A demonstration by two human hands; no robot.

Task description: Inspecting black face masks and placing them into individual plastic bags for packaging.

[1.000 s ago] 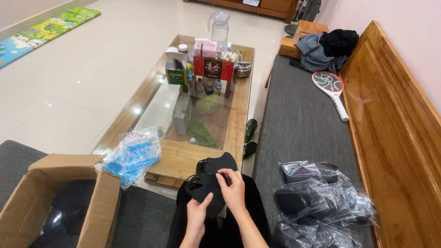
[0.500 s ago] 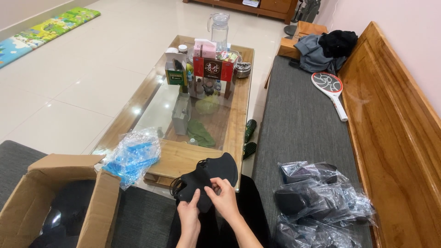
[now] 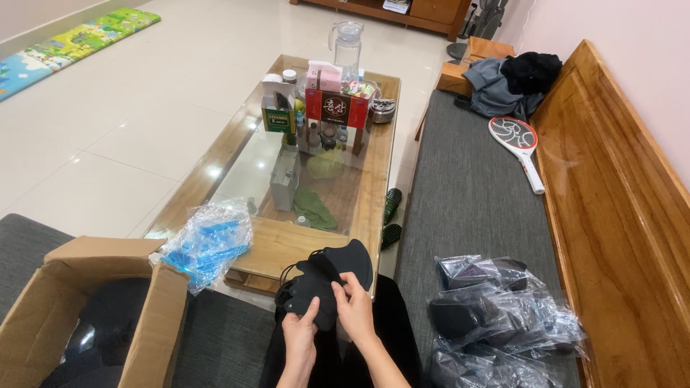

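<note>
The left hand (image 3: 300, 336) and the right hand (image 3: 352, 305) both pinch a stack of black face masks (image 3: 327, 276), fingers clamped on its lower edge. The masks sit just in front of the near end of the coffee table (image 3: 287, 248). A blue plastic bag (image 3: 208, 243) rests on that table's near-left corner, and a cardboard box (image 3: 93, 316) stands left of the table's near end.

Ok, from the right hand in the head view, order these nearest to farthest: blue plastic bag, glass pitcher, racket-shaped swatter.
From the right hand:
1. Blue plastic bag, to its left on the table's near corner.
2. Racket-shaped swatter, up on the right, on the grey bench cushion.
3. Glass pitcher, at the table's far end.
</note>
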